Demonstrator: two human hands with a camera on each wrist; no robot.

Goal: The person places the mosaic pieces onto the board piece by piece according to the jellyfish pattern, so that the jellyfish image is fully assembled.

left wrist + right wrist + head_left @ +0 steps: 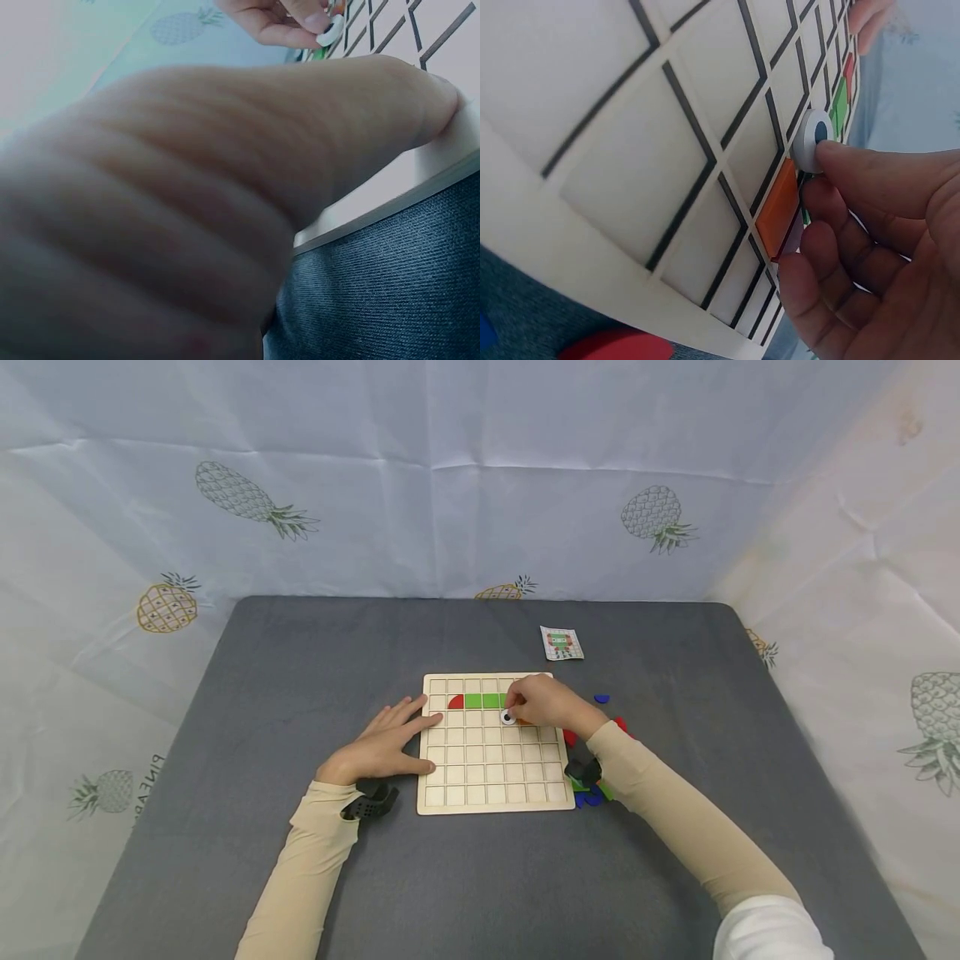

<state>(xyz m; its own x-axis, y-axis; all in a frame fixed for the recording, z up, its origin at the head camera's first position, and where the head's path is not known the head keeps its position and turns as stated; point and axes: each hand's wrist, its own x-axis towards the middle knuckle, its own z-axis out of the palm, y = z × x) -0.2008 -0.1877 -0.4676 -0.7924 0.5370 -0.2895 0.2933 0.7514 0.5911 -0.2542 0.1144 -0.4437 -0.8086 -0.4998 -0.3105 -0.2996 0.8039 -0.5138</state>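
A pale wooden grid board (495, 795) lies on the dark grey table. My left hand (382, 747) rests at its left edge, fingers spread and straight. My right hand (551, 702) pinches a white round eye piece with a black dot (810, 141) between thumb and index finger, over the board's second row region. Just beside it an orange square piece (778, 210) sits on the grid. Along the second row, a red quarter-round piece (456, 702) is followed by green square pieces (482, 701); the right hand hides the rest of that row.
Behind the board lies a small printed pattern card (561, 644). Right of the board are loose blue, red and green pieces, partly under the right forearm; one blue piece (602, 698) lies apart. A pineapple-print cloth (450, 543) hangs behind the table.
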